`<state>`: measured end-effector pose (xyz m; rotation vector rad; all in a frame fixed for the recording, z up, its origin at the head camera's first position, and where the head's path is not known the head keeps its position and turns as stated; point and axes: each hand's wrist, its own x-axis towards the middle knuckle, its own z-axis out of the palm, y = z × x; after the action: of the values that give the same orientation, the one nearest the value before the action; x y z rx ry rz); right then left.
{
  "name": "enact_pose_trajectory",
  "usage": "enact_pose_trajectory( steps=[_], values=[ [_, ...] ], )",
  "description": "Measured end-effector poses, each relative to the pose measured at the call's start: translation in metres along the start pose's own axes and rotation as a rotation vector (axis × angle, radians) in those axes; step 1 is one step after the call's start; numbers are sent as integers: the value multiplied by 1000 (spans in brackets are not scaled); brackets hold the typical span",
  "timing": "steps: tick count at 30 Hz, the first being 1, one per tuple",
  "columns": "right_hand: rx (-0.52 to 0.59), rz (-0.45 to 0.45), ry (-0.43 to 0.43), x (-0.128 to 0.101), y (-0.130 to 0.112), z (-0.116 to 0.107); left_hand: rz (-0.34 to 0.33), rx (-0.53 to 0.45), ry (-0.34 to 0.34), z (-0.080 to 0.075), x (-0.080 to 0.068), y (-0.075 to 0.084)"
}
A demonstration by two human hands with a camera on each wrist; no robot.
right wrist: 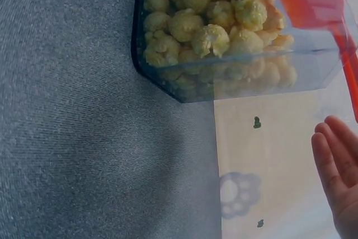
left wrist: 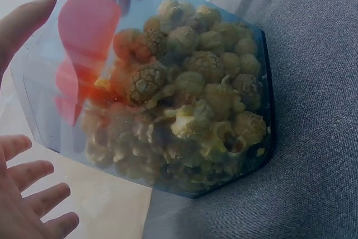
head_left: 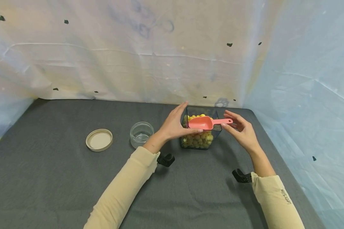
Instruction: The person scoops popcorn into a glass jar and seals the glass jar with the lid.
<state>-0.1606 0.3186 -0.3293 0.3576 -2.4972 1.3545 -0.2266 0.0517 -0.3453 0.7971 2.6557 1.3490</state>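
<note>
Just right of frame centre, the pink scoop (head_left: pixel 202 122) lies across the popcorn tub (head_left: pixel 200 144) — bowl touching the spread left hand (head_left: pixel 176 125), handle pointing right at the nearer, open-fingered right hand (head_left: pixel 242 131).

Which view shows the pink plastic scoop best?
The head view: the whole pink plastic scoop shows, bowl to handle, lying across the clear popcorn tub. The left wrist view gives only a red blur through the tub wall; the right wrist view catches one cropped edge and handle.
</note>
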Motion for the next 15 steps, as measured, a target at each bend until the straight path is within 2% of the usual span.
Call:
enact_pose_trajectory(
  steps=[6, 15],
  values=[
    [12, 13, -4, 2, 1, 1, -29, -84, -32, 1, 0, -2],
    [58, 19, -23, 5, 4, 2, -77, -155, -64, 3, 5, -4]
  ],
)
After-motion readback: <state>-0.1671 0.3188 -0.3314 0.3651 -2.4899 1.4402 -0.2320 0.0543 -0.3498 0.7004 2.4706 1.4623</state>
